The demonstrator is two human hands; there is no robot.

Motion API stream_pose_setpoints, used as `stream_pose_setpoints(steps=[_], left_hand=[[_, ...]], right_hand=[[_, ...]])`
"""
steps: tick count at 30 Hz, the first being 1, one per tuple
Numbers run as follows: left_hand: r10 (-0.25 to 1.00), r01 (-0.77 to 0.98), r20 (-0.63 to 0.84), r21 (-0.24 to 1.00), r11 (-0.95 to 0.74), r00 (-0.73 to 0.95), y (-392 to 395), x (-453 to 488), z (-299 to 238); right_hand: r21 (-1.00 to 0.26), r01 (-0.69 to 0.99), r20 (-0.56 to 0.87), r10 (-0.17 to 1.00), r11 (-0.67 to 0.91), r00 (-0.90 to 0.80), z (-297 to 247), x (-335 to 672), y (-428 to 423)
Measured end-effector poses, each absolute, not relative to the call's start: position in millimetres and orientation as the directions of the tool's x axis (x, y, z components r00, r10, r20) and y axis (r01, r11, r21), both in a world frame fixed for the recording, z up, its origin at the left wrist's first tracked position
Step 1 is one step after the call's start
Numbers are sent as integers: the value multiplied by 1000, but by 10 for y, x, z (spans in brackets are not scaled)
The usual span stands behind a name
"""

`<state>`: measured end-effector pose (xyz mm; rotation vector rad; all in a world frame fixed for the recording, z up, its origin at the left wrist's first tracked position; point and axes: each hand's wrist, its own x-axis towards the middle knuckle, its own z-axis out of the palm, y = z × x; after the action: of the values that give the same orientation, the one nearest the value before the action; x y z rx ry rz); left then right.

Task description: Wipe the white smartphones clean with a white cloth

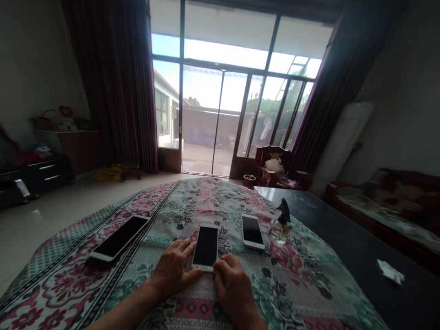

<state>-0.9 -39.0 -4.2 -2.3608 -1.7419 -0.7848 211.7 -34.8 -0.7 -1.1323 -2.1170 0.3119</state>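
A white smartphone (206, 245) with a dark screen lies face up on the patterned cloth in front of me. My left hand (175, 263) rests flat at its left side, fingers stretched out along the edge and thumb by the lower left corner. At the lower right corner, my right hand (233, 279) has its fingers curled in against the phone; its fingertips are partly hidden. A larger white-framed device (120, 238) with a black screen lies to the left. Another white phone (253, 231) lies to the right.
A clear glass spray bottle with a black top (280, 229) stands right of the phones on the cloth-covered table (295, 293). Beyond its right edge, a dark tabletop (350, 238) carries a crumpled white tissue (391, 272). A wooden armchair (275, 167) stands near the glass doors.
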Motion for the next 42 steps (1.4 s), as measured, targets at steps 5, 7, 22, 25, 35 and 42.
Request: stream_pose_setpoints(steps=[5,7,22,25,35,42], left_hand=[[874,911,431,228,-345,224,-399,-14,-2],[882,909,415,239,-341,222,-405,-11,28],[882,851,389,336,-405,266,-352,-113,-11],[881,838,383,350,-417,278,-349,-127,-3],[877,848,388,326,-418,283,-334,-133,-36],[881,855,378,316,-411,284,-338,-138,-39]], right_hand=[[-525,622,462,808,581,-364,26,2112,-356],[-531,619,459,811,578,-363,47,2110,-363],[-455,712,406,836,535,-369,122,2050,-348],[-355,785,365,848,507,-383,192,1995,-344],[-154,826,275,826,542,-491,289,1500,-356],[-166,795,306,797,584,-521,264,1692,-376]])
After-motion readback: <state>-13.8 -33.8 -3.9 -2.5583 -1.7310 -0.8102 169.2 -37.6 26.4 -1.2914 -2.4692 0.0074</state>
